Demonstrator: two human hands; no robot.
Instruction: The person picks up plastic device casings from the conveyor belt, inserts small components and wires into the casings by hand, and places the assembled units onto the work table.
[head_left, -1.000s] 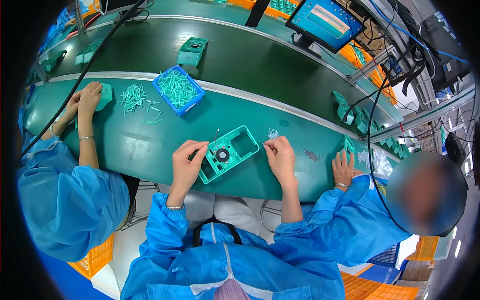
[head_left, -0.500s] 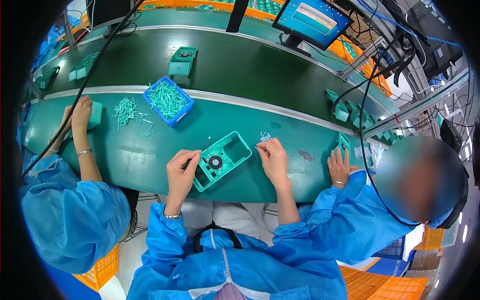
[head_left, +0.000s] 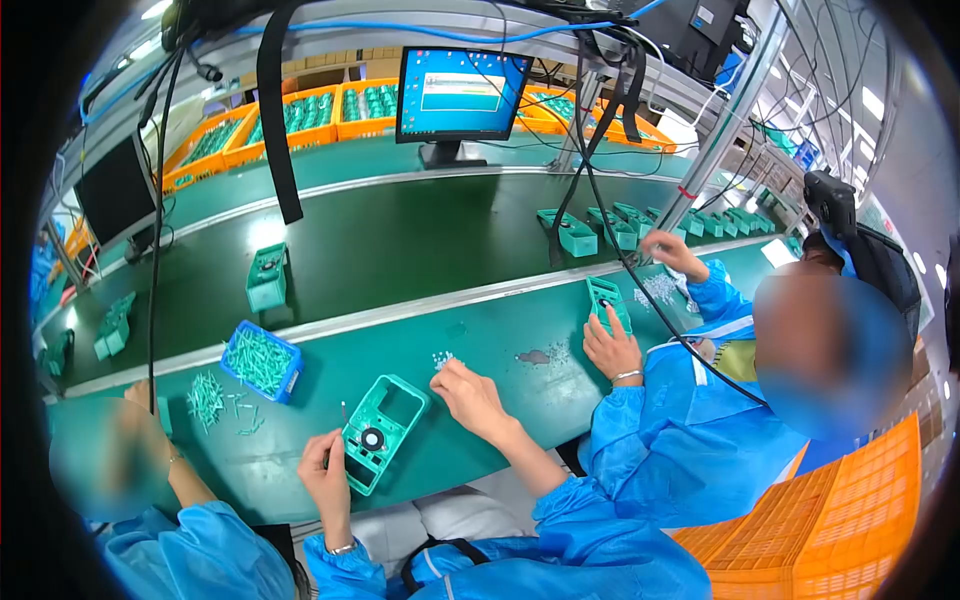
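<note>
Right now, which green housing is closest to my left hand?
The green housing between your left hand and right hand, with a round black part inside. Others lie farther off, such as those on the dark surface beyond.

Green housing (head_left: 390, 428), black grey-centred disc (head_left: 372, 440), blue bin (head_left: 286, 384).

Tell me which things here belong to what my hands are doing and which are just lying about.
Apparently part of the job:
green housing beside your left hand
round black part inside it
small pale pieces by your right hand

Apparently just lying about:
blue bin of green sticks
loose green sticks beside it
monitor
orange crates
</note>
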